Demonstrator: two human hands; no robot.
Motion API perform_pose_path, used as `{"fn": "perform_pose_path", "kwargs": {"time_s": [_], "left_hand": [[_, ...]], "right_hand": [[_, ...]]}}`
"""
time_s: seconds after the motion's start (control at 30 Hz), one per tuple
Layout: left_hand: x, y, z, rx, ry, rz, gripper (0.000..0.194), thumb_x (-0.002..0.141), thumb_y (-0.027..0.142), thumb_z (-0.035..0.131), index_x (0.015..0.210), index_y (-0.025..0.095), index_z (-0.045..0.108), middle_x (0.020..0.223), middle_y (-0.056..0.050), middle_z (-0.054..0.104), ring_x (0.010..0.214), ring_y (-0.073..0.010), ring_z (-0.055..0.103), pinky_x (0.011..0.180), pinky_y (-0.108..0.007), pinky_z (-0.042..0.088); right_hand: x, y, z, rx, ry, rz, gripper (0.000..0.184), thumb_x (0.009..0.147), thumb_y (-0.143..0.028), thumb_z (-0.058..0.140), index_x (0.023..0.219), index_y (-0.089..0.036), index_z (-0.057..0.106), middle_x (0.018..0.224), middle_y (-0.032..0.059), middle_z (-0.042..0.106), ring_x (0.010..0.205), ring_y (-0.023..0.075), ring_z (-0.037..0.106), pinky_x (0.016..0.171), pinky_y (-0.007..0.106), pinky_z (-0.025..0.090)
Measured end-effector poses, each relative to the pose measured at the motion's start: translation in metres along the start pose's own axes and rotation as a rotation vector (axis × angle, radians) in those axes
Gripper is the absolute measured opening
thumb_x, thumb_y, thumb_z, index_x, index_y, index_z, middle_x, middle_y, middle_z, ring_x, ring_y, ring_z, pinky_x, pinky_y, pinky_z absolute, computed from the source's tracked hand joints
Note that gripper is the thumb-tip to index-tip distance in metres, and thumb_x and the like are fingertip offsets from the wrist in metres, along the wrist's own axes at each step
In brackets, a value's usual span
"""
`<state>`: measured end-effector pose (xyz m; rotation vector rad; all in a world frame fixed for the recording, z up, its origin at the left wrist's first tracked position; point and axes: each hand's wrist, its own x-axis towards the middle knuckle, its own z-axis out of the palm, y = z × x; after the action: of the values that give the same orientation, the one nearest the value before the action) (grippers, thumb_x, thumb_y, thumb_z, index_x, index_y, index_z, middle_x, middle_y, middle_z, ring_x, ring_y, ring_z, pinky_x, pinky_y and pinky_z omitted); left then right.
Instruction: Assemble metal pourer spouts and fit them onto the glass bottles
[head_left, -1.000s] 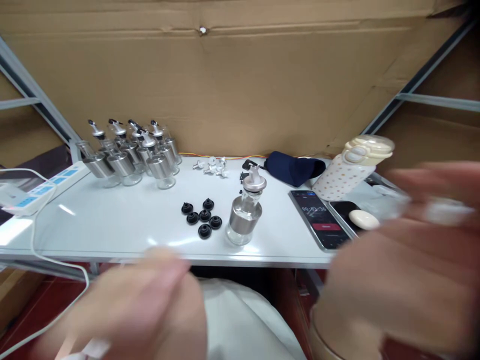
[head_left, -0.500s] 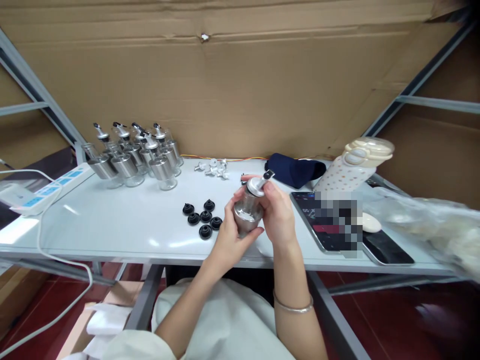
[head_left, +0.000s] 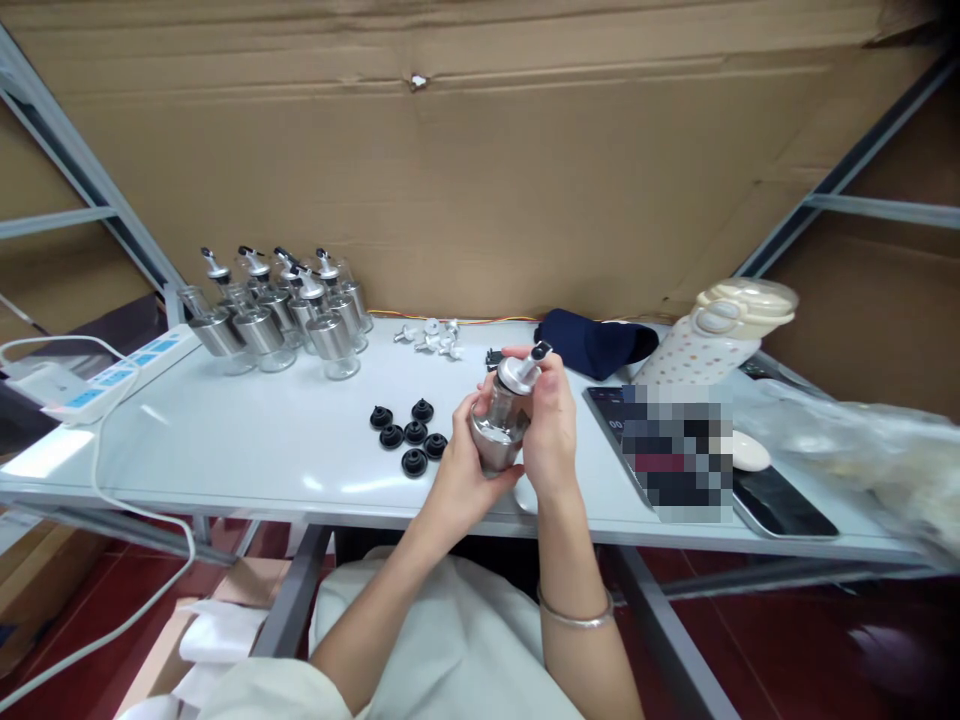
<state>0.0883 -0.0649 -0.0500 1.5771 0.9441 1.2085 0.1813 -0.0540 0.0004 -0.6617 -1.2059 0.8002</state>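
A glass oil bottle (head_left: 496,446) with a steel band round its body stands tilted between my hands, above the table's front part. My left hand (head_left: 459,478) is wrapped round its body from the left. On its neck sits a silver pour spout (head_left: 517,375) with a black tip, which the fingers and thumb of my right hand (head_left: 551,430) grip from the right. Some of those fingers are hidden behind the bottle. Left of my hands lie several black ribbed stoppers (head_left: 415,432). Farther back are several silver spout tops (head_left: 427,343) and small black pieces (head_left: 493,358).
Several steel-banded bottles (head_left: 330,340) stand at the back left, some with spouts. A power strip (head_left: 112,380) lies on the left edge. To the right are a navy cap (head_left: 592,343), a dotted flask (head_left: 694,345), phones (head_left: 784,500), a white oval object (head_left: 746,450) and a plastic bag (head_left: 870,440).
My right hand has turned slightly about the spout, its wrist and forearm shifting left. My left hand still holds the bottle. The whole view has shifted a little.
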Motion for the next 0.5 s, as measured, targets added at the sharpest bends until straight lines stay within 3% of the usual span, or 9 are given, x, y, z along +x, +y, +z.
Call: {"fn": "perform_pose_path", "kwargs": {"time_s": [0.17,0.33,0.5], "left_hand": [[0.0020,0.0003,-0.0006,0.009,-0.021,-0.014,0.084,0.067,0.015,0.075,0.134,0.021,0.026,0.143,-0.017,0.043,0.128,-0.0286,0.050,0.104,-0.041,0.042],[0.0019,-0.0008,-0.0002,0.001,-0.022,-0.018,0.080,0.067,0.015,0.074,0.131,0.020,0.026,0.139,-0.017,0.047,0.123,-0.0277,0.054,0.100,-0.040,0.044],[0.0012,-0.0003,-0.0003,-0.003,-0.030,-0.046,0.079,0.067,0.015,0.073,0.131,0.020,0.026,0.134,-0.015,0.050,0.114,-0.0266,0.058,0.095,-0.039,0.046]], "right_hand": [[-0.0008,0.0062,-0.0026,-0.058,0.024,-0.035,0.034,0.086,-0.056,0.058,0.103,-0.027,0.055,0.075,-0.0026,0.063,0.061,0.0141,0.063,0.062,0.028,0.051],[0.0021,0.0067,-0.0030,-0.140,0.065,-0.053,0.027,0.090,-0.049,0.054,0.101,-0.026,0.059,0.067,-0.0044,0.060,0.056,0.0130,0.062,0.056,0.026,0.049],[0.0057,0.0025,-0.0027,-0.085,0.045,-0.043,0.021,0.089,-0.043,0.054,0.095,-0.024,0.062,0.065,-0.0045,0.060,0.054,0.0119,0.060,0.053,0.024,0.049]]}}
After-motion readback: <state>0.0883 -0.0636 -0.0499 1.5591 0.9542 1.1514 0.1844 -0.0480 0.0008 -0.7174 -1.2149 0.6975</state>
